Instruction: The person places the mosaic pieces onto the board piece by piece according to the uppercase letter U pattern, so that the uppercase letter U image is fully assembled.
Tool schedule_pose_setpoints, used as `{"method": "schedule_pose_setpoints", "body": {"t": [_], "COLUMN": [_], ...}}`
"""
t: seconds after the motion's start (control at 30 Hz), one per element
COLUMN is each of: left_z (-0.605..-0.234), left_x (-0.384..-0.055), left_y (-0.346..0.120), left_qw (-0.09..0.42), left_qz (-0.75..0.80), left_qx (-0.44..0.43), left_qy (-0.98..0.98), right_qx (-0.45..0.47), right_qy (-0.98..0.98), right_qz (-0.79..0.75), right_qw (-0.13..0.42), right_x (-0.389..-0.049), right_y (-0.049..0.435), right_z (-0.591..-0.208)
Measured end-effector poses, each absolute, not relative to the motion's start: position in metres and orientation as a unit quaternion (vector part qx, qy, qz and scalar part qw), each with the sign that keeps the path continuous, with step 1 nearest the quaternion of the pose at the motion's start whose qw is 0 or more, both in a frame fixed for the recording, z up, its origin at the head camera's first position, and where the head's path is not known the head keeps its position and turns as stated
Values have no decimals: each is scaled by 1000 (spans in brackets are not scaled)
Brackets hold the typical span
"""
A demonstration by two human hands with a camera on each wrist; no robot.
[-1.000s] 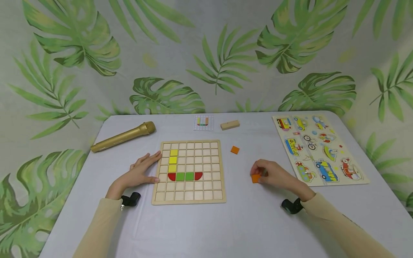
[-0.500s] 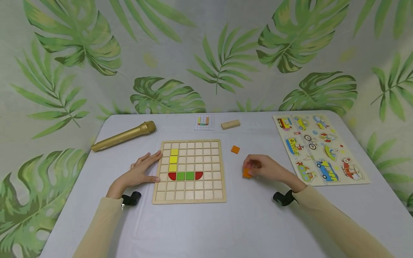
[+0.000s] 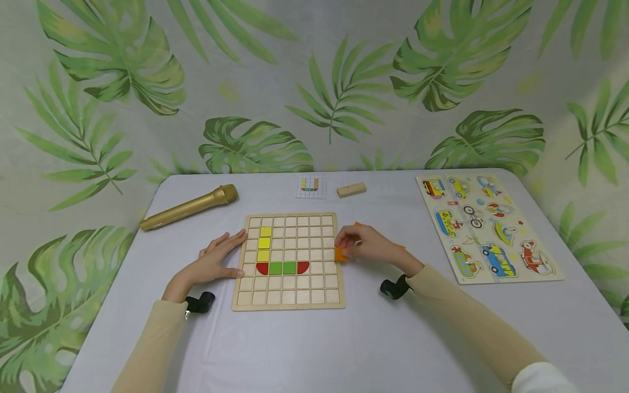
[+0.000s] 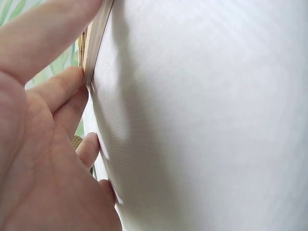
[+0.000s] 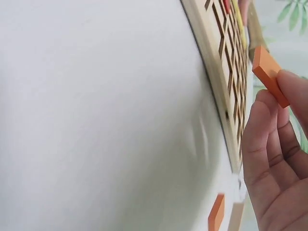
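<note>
A wooden grid board [image 3: 290, 299] lies on the table with three yellow squares [image 3: 265, 243], two green squares [image 3: 282, 268] and two red quarter-round pieces [image 3: 303, 267] in its cells. My left hand [image 3: 208, 263] is spread against the board's left edge, thumb and fingertips touching the frame. Between thumb and fingers, my right hand [image 3: 369, 244] pinches an orange square tile [image 5: 268, 72] over the board's right edge. Another orange tile [image 5: 217, 213] lies on the table beyond that hand. A bit of orange [image 3: 402, 246] also shows behind the right wrist, mostly hidden.
A small pattern card [image 3: 311, 186] and a wooden block [image 3: 351, 190] lie behind the board. At the back left is a gold microphone [image 3: 191, 207]. A vehicle picture puzzle [image 3: 486, 229] covers the table's right side.
My right hand has carried the orange tile leftward and slightly away from me, from the open table to the board's right edge. The left hand stays in place.
</note>
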State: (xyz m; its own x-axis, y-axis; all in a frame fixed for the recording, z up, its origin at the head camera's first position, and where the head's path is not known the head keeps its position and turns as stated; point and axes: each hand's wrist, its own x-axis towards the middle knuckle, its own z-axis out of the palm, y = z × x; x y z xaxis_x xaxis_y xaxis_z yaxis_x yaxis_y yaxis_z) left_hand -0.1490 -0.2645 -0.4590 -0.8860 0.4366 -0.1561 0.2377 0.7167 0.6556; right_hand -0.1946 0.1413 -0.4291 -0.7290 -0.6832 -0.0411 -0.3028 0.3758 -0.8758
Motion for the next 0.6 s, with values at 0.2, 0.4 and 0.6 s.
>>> {"method": "schedule_pose_setpoints", "body": {"t": [0.2, 0.4, 0.6], "left_z": [-460, -460, -460], "left_x": [-149, -150, -150], "left_y": [-265, -265, -265], "left_qw": [150, 149, 148], "left_qz": [325, 325, 324], "left_qx": [188, 187, 187], "left_qy": [915, 915, 915], "right_qx": [-328, -339, -355], "right_qy": [794, 792, 797], "right_qz": [-468, -460, -443], "right_qw": [206, 214, 207], "right_x": [-203, -208, -209], "right_y": [110, 81, 61], "right_z": [-434, -438, -441]}}
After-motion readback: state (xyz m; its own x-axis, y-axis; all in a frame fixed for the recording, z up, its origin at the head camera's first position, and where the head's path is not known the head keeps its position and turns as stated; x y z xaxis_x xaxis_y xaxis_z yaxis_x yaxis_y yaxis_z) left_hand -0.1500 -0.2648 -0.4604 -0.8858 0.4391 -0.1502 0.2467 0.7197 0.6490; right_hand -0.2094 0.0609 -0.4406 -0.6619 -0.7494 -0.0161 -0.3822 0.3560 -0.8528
